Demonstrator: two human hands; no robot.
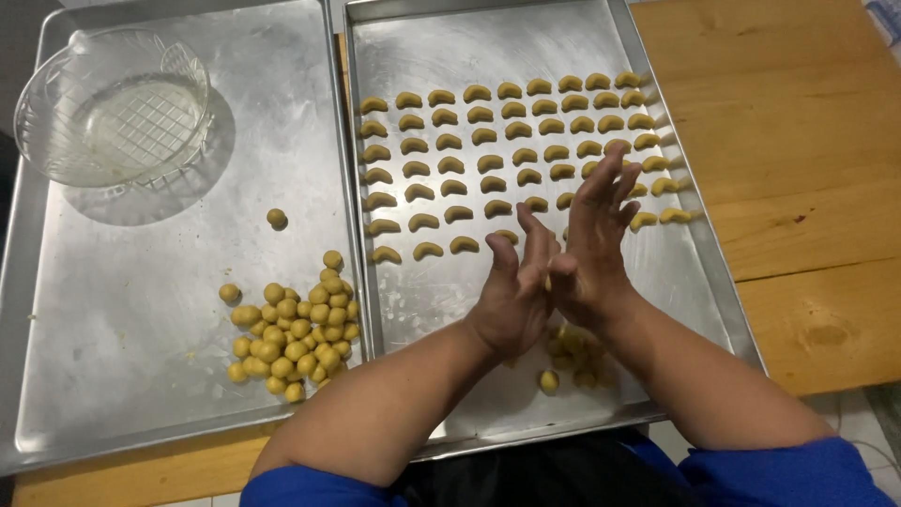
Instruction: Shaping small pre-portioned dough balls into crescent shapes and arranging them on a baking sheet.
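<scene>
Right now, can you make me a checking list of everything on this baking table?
Surface: wooden table bearing two metal trays, left tray and right tray.
Job's things: rows of crescent dough pieces on the right tray; dough balls heaped on the left tray, a few more under the hands.
Clutter: clear glass bowl.
Hands: left hand and right hand pressed palm to palm.
Cables: nothing seen.
Surroundings: blue sleeves.

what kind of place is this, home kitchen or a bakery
Likely a home kitchen or small baking setup; which one can't be told. Two metal baking trays sit on a wooden table, one holding rows of crescent-shaped dough pieces, the other a pile of dough balls and a glass bowl.
</scene>
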